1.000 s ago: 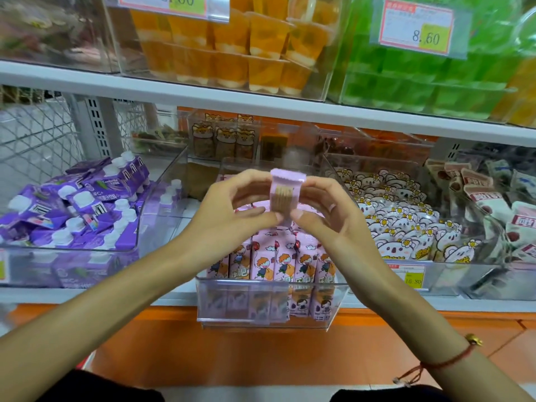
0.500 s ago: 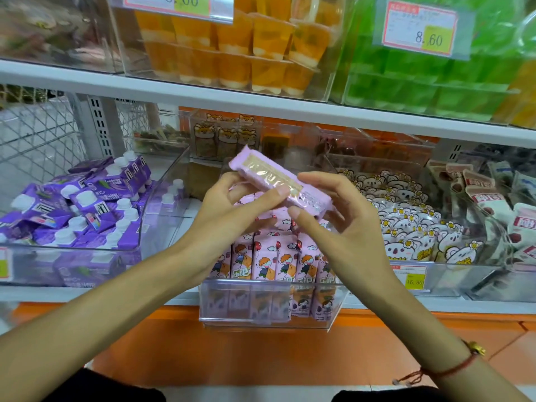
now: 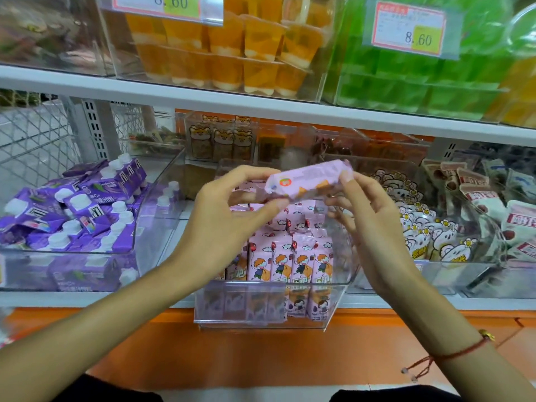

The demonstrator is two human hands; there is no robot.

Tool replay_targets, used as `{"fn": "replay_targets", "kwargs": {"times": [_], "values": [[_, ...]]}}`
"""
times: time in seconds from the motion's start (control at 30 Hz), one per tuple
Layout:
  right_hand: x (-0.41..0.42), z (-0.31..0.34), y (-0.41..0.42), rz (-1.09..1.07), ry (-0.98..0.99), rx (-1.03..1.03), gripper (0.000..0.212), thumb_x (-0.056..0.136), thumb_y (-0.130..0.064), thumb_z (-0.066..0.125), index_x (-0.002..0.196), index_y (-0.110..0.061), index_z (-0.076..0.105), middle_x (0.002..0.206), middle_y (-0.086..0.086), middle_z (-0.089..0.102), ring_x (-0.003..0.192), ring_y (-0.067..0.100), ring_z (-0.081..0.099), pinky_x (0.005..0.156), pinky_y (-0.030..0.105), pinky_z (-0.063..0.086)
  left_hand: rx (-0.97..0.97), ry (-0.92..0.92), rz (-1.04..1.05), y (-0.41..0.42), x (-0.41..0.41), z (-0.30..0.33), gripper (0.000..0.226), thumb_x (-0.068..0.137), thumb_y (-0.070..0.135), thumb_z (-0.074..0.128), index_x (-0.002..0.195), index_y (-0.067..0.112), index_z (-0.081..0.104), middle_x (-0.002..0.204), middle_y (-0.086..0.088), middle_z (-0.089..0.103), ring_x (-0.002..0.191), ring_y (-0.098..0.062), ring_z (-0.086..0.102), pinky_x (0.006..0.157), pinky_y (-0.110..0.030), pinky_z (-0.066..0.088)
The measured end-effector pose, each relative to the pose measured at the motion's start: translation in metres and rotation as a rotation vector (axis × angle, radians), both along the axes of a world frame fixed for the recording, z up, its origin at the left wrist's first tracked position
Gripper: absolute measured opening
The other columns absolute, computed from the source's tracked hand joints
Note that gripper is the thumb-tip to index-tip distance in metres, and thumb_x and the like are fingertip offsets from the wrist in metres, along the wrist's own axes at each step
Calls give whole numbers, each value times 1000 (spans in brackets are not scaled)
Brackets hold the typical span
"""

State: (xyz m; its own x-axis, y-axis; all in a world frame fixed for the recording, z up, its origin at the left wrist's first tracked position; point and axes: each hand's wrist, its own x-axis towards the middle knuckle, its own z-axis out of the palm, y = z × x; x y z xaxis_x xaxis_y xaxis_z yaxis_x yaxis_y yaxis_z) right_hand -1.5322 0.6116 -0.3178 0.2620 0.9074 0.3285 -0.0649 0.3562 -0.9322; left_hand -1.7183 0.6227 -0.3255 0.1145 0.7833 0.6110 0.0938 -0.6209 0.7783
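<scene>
A pink snack packet [image 3: 307, 181] lies roughly level between my hands, above a clear bin [image 3: 261, 317] that is pulled partly out of the shelf. My left hand [image 3: 223, 224] pinches the packet's left end between thumb and fingers. My right hand [image 3: 368, 227] touches its right end with a fingertip, the other fingers loosely curled below. Several matching pink packets [image 3: 290, 256] with a cartoon child stand upright in rows inside that bin.
A clear bin of purple spouted pouches [image 3: 72, 213] stands to the left. White flower-print packets [image 3: 429, 230] and red-and-white packets [image 3: 493, 210] fill bins to the right. Orange jelly cups [image 3: 240, 53] and green ones [image 3: 420, 82] sit on the shelf above, with price tags.
The packet was upright a second ago, then tilted; now it lies nearly level with its printed face toward me. Both hands have turned it in place.
</scene>
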Motion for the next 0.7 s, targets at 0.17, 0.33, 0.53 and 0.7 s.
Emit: {"fn": "replay_targets", "kwargs": {"times": [0.17,0.33,0.53,0.7], "values": [[19,-6,2,-224,-419,2,19,92,-13,60,110,-17,55,99,-9,59,85,-4,53,71,1,40,-38,-13,113,16,-3,-1,25,81,23,73,100,30,60,106,11,68,81,4,68,66,-8,49],[25,-18,-2,-108,-742,-192,39,93,-13,56,130,-12,42,112,-4,50,92,9,52,84,24,44,-102,176,89,26,13,-12,20,80,30,75,93,34,61,95,29,65,75,1,63,62,-13,49],[31,-24,-11,-10,-852,-247,36,95,-17,53,129,-19,43,100,-9,56,83,6,54,80,35,49,-33,523,130,35,23,-17,24,81,36,73,99,37,58,101,24,62,70,-1,61,65,-29,50],[38,-26,-14,31,-838,-226,37,94,-21,55,130,-24,45,97,-19,55,78,1,57,78,35,53,36,732,24,52,22,23,31,83,36,69,112,30,62,110,18,64,95,-4,62,82,-30,53]]}}
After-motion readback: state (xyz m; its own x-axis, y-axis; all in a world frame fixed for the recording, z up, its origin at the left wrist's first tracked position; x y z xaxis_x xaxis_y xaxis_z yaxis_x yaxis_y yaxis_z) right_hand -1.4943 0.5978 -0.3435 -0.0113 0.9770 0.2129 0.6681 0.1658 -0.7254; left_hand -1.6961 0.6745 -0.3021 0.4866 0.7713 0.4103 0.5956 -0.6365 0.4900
